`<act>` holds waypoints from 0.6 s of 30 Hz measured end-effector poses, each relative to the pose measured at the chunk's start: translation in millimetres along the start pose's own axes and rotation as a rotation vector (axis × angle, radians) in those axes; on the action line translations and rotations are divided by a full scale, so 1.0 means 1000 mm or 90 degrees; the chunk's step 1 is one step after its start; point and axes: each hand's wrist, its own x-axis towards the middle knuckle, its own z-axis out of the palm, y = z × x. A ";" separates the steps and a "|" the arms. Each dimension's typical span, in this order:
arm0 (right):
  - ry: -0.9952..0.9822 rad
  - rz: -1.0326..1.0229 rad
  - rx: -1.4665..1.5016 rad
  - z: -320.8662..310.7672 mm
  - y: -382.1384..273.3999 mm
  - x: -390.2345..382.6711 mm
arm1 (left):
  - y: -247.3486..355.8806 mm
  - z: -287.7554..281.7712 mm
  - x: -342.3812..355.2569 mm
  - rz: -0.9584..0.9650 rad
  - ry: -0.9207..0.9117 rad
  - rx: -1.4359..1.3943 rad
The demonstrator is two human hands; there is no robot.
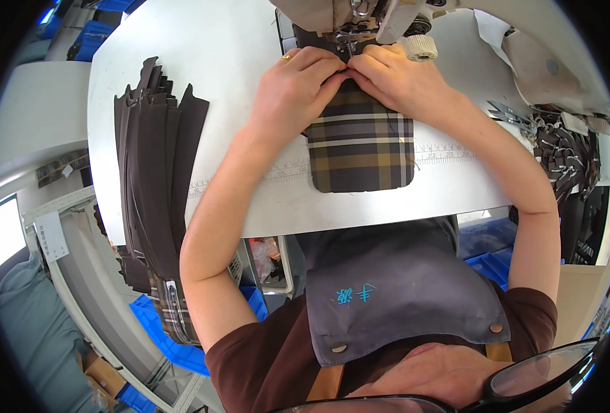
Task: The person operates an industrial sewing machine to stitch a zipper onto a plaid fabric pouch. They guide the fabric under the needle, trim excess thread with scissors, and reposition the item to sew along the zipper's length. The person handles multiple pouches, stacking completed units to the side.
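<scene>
A plaid fabric piece [360, 148] in brown, black and white, with rounded near corners, lies on the white sewing table [277, 213]. Its far edge reaches under the needle area of a sewing machine [349, 38]. My left hand [294, 86] pinches that far edge, thumb and fingers pressed together, just left of the needle. From the other side my right hand [401, 79] does the same, its fingertips meeting the left ones in front of the presser foot. The fabric under my fingers is mostly hidden.
A stack of dark fabric strips [150, 158] hangs over the table's left edge, above a blue crate [174, 347]. Scissors [511, 115] lie at the right, beside a bundle of dark pieces [566, 155]. A printed ruler scale [449, 153] crosses the tabletop. The machine's white knob [420, 47] overhangs my right hand.
</scene>
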 end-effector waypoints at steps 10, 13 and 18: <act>-0.067 -0.137 0.051 -0.041 -0.029 -0.020 | 0.008 0.000 0.009 -0.316 0.011 -0.257; -0.036 -0.142 -0.021 -0.028 -0.039 -0.027 | 0.005 -0.004 0.012 -0.285 -0.021 -0.237; 0.025 -0.035 0.104 -0.004 -0.051 -0.007 | -0.016 -0.019 0.019 -0.206 -0.130 -0.292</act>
